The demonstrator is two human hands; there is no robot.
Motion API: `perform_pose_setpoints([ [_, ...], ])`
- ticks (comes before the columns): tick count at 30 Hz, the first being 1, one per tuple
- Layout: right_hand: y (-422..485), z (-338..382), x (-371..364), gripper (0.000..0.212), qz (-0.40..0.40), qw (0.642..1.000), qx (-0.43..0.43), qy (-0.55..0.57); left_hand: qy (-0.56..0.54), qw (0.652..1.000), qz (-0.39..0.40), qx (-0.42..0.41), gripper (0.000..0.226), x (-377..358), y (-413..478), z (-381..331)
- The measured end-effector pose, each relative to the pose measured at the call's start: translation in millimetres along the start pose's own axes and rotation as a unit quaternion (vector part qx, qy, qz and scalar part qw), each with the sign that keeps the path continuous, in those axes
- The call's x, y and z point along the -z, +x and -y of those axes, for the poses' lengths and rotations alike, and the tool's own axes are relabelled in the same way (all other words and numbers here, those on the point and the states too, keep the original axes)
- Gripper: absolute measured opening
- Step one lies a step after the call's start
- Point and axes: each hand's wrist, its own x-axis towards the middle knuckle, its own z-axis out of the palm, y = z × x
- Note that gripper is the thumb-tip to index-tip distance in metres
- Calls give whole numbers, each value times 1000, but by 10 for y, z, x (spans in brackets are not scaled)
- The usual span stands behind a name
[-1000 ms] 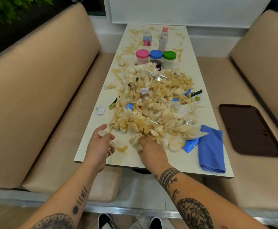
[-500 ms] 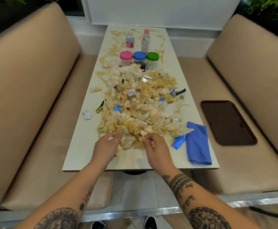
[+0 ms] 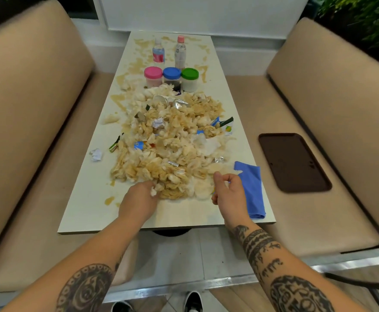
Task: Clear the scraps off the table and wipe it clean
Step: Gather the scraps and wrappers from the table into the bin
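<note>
On the pale, glossy, brown-stained worktop lies a heap of crumpled, sauce-soaked tissue scraps with foil and wrapper bits. At its near edge the left hand curls its fingers into the scraps; the right hand is half-curled, grasp unclear. A soft folded blue cloth lies right of the heap. Bottle labels are unreadable.
</note>
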Motion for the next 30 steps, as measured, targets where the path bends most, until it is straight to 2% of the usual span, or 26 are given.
perform_pose_setpoints([
  [4, 126, -86, 99, 10, 10, 998, 3, -58, -96, 994, -39, 26, 18, 91, -63, -85],
  [7, 206, -119, 92, 22, 65, 980, 57, -179, -246, 964, -62, 75, 15, 210, -153, -196],
  [11, 320, -157, 21, 33, 149, 898, 135, -390, -367, 918, -80, 128, 25, 341, -258, -313],
  [13, 351, -165, -30, 39, 182, 859, 147, -455, -387, 909, -86, 124, 18, 356, -302, -322],
  [16, 388, -205, -89, 30, 190, 795, 188, -544, -413, 898, -92, 120, 10, 342, -361, -278],
  [17, 405, -222, -98, 27, 184, 785, 200, -556, -417, 895, -99, 120, 11, 333, -374, -252],
  [20, 474, -217, -126, 21, 174, 806, 197, -531, -432, 886, -118, 118, 19, 308, -425, -159],
  [22, 527, -100, -146, 20, 171, 842, 165, -485, -443, 881, -120, 112, 25, 298, -466, -89],
  [24, 571, 87, -162, 20, 145, 911, 88, -376, -451, 876, -125, 113, 25, 309, -504, -27],
  [26, 577, 310, -193, 21, 109, 959, 32, -260, -458, 872, -127, 119, 21, 342, -542, 28],
  [30, 421, 694, -436, 13, 109, 990, -52, -75, -504, 846, -114, 132, 14, 449, -598, 184],
])
